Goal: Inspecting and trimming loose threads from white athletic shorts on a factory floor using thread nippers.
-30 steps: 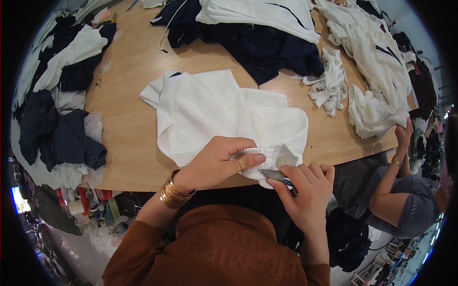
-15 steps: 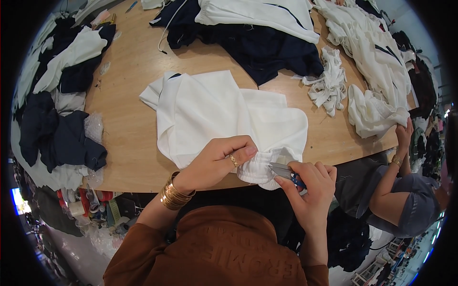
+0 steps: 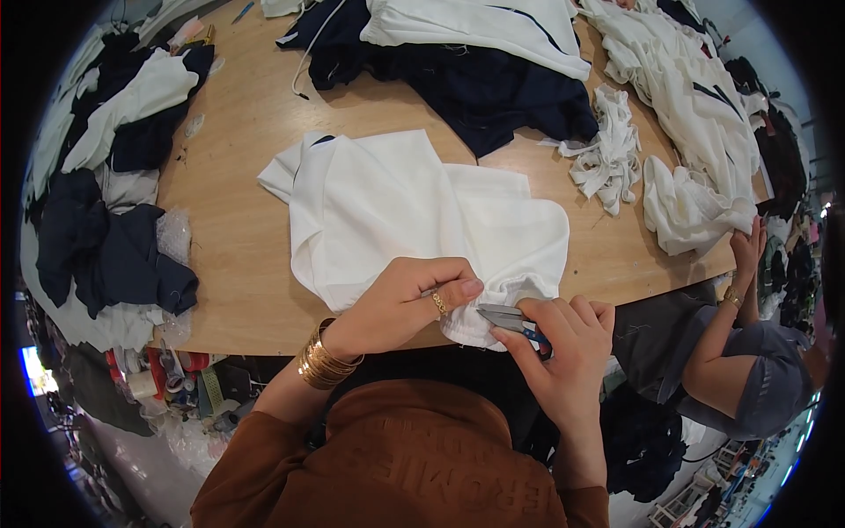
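Head view, left hand (image 3: pixel 400 304) pinching white garment (image 3: pixel 378 211), right hand (image 3: pixel 570 343) gripping snips (image 3: pixel 503 318), brown sweatshirt (image 3: pixel 396 422) (raised lettering (image 3: pixel 426 480)).

Wooden desk (image 3: pixel 238 194), pale floor (image 3: pixel 132 471)
Bright light strips (image 3: pixel 799 443) line the lower right; a glowing panel (image 3: pixel 36 370) shows far left.

The white garment (image 3: pixel 378 211) lies loosely folded on the bench (image 3: pixel 238 220), with a small navy part (image 3: pixel 323 139) showing at its far left corner. Its gathered cuff (image 3: pixel 465 329) is close to the bench's near edge, pinched by the left hand (image 3: pixel 400 301). The small snips (image 3: pixel 507 322), grey-bladed and blue-handled, are in the right hand (image 3: pixel 568 348), and their tips point leftward over the cuff
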Motion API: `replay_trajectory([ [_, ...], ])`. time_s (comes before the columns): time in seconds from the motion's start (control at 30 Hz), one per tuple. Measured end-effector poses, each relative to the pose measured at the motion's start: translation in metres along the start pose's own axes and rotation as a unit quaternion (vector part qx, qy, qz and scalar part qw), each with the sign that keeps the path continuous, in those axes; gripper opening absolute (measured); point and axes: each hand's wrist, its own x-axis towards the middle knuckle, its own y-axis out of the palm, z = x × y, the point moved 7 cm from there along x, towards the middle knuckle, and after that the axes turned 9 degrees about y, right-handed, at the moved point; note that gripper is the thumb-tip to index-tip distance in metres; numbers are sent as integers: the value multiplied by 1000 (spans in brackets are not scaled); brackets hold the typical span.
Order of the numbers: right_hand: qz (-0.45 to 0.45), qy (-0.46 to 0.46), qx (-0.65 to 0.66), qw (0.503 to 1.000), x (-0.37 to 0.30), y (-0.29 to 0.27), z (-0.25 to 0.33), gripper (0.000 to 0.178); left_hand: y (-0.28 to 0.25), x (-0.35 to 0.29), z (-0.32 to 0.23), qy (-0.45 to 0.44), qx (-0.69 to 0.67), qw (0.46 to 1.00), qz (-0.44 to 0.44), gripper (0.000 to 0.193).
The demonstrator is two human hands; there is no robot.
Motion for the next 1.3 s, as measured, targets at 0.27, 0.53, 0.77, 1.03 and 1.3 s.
replay_trajectory([
  [0.27, -6, -12, -20, 1000, -1, 0, 3, 20, -1, -2, 2, -9, 3, 1000, 13, 29],
  [0.53, -44, 52, 54, 996, -1, -8, -16, 20, 0, -1, 0, -8, -41, 999, 2, 22],
  [0.77, -21, 113, 147, 982, -7, 0, -27, 24, -1, -3, 5, -22, -68, 997, -23, 20],
  [1.03, -3, 90, 136, 987, -4, 1, -24, 23, 5, -4, 9, -29, -153, 988, -1, 20],
  [1.3, -4, 33, 66, 997, 1, -5, -13, 20, 7, -3, 9, -50, -160, 986, 26, 20],
])
